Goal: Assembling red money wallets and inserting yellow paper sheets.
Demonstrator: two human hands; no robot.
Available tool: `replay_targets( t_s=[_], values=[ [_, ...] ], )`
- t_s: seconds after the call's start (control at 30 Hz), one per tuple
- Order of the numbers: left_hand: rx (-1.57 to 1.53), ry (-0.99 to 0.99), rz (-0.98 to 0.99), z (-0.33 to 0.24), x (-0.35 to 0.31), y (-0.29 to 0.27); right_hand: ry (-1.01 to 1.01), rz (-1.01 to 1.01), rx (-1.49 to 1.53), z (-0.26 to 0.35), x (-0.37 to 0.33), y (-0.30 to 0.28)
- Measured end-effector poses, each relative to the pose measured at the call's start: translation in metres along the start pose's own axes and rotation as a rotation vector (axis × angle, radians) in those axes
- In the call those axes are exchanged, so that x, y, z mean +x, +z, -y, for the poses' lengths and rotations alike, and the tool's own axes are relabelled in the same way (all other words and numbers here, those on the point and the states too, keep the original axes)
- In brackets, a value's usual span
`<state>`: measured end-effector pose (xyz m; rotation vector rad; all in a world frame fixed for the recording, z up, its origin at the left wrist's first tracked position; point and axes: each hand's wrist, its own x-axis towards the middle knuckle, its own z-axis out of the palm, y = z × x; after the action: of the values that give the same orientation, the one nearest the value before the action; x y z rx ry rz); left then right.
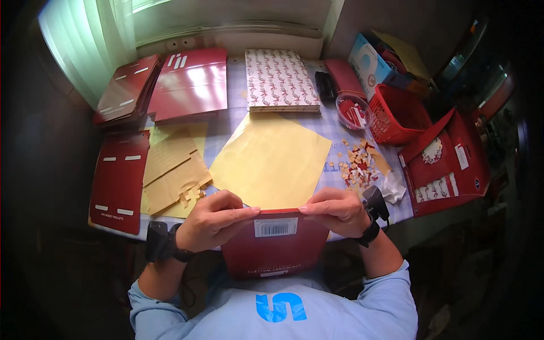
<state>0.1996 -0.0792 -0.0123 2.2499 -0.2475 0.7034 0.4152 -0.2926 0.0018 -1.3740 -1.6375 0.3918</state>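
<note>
Both my hands grip a dark red card sleeve (pixel 276 248) by its upper edge, at the front of the table. It bears a white barcode label and hangs down over my lap. My left hand (pixel 214 220) pinches the edge left of the label, fingers closed. At the other corner my right hand (pixel 339 212) pinches it the same way, thumb on the near face. Just beyond the edge lies a plain yellow sheet (pixel 272 161), flat on the checked tablecloth.
Dark red card pieces (pixel 192 88) and a patterned white stack (pixel 280 79) lie at the back. Left are another red card (pixel 119 184) and tan cardboard (pixel 175 173). Right are paper scraps (pixel 358 164), a round tub (pixel 354 111), a red basket (pixel 391 127) and a red folder (pixel 453 175).
</note>
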Motion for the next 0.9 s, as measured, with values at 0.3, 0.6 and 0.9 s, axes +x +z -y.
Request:
replay_targets(
  t_s=[0.3,0.6,0.9],
  values=[
    [0.003,-0.065,-0.018,0.012,0.017,-0.003,-0.004,-0.025,-0.044,-0.007,0.022,-0.016],
    [-0.04,-0.183,0.031,0.015,0.008,0.012,0.083,0.059,0.008,-0.017,0.025,-0.013],
    [-0.13,-0.279,0.039,0.027,0.005,0.014,0.086,-0.007,-0.374,-0.038,0.069,-0.021]
  ],
)
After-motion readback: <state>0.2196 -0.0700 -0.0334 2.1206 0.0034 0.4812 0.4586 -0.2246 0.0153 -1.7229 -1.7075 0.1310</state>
